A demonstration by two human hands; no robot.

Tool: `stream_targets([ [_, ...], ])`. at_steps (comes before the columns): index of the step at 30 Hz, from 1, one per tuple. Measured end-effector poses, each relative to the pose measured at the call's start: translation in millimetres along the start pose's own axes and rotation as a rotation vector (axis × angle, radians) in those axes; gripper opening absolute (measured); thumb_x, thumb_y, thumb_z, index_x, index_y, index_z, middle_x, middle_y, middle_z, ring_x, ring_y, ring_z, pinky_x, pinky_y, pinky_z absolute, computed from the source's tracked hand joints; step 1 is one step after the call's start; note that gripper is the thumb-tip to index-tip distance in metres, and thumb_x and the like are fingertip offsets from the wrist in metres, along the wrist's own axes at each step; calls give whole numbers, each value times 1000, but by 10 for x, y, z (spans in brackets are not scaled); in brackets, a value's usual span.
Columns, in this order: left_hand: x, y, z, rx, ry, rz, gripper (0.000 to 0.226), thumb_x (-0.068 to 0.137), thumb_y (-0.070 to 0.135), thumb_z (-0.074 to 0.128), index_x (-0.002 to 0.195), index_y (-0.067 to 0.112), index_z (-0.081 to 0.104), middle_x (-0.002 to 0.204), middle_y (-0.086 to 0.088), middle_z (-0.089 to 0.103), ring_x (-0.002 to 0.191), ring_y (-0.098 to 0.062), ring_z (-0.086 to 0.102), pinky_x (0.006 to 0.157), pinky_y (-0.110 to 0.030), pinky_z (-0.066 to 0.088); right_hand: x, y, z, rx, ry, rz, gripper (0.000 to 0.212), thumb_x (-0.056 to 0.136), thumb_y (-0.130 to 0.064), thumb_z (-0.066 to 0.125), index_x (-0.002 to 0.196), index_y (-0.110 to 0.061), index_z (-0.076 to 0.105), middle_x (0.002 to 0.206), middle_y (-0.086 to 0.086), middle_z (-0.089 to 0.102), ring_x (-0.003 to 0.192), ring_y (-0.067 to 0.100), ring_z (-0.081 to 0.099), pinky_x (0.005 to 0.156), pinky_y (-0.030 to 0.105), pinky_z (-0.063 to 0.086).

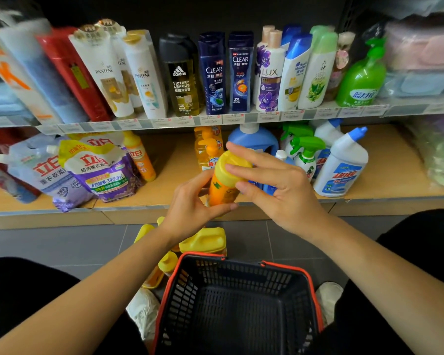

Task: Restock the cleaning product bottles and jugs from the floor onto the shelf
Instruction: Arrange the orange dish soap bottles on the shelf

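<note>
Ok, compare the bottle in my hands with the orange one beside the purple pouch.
The held bottle is gripped by the left hand, right hand on its cap; the shelf bottle stands untouched. The held bottle's cap points at the camera; the shelf bottle's points up. Both are orange with yellow caps.

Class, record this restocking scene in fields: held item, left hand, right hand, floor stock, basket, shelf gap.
held item: orange bottle with a yellow cap
left hand: grips the bottle's body
right hand: fingers round the cap
floor stock: yellow-topped jugs just beyond the basket
basket: dark with an orange rim, on the floor, nothing seen inside
shelf gap: bare lower shelf right of the pouches
</note>
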State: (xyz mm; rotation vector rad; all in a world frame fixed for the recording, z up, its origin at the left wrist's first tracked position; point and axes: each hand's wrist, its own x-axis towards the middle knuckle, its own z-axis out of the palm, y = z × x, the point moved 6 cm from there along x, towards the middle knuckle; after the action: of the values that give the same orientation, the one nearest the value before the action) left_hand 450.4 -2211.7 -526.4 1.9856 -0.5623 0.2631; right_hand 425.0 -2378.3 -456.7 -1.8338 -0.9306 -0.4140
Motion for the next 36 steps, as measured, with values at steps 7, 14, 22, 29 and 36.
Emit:
stream_targets([
  [7, -86, -137, 1, -37, -68, -156, 66, 74, 32, 89, 131, 18, 59, 114, 7, 70, 106, -14, 68, 90, -37, 59, -1, 11, -108, -193, 213, -76, 20, 77, -3, 83, 96, -3, 78, 103, 9, 75, 103, 25, 68, 89, 37, 57],
  [14, -182, -266, -21, -186, -101, -351, 67, 73, 38, 86, 129, 21, 54, 113, 0, 72, 104, -17, 71, 88, -38, 60, 38, 98, -166, -301, 274, -59, 6, 79, -9, 82, 84, -6, 79, 83, -2, 73, 77, 15, 60, 76, 25, 49],
  [22, -156, -299, -264, -620, 168, -474, 43, 82, 29, 77, 120, 19, 60, 113, -2, 76, 105, -22, 74, 74, -32, 61, -172, 843, 294, 43, -284, 608, 50, 76, -38, 83, 121, -38, 60, 102, -9, 71, 87, 3, 69, 78, 19, 53],
  [29, -148, -384, -397, -844, 344, -569, 42, 83, 33, 71, 118, 13, 58, 111, -5, 76, 107, -27, 73, 76, -36, 61, -404, 949, 788, 435, -301, 765, 67, 72, -17, 89, 128, -23, 53, 106, -15, 74, 100, 4, 70, 78, 18, 55],
  [36, -190, -513, -457, -840, 242, -713, 37, 92, 21, 67, 126, 9, 59, 118, -12, 73, 107, -29, 72, 85, -38, 62, -288, 949, 634, 355, 19, 631, 48, 74, -19, 87, 115, -35, 67, 109, -15, 74, 103, 4, 69, 80, 18, 54],
])
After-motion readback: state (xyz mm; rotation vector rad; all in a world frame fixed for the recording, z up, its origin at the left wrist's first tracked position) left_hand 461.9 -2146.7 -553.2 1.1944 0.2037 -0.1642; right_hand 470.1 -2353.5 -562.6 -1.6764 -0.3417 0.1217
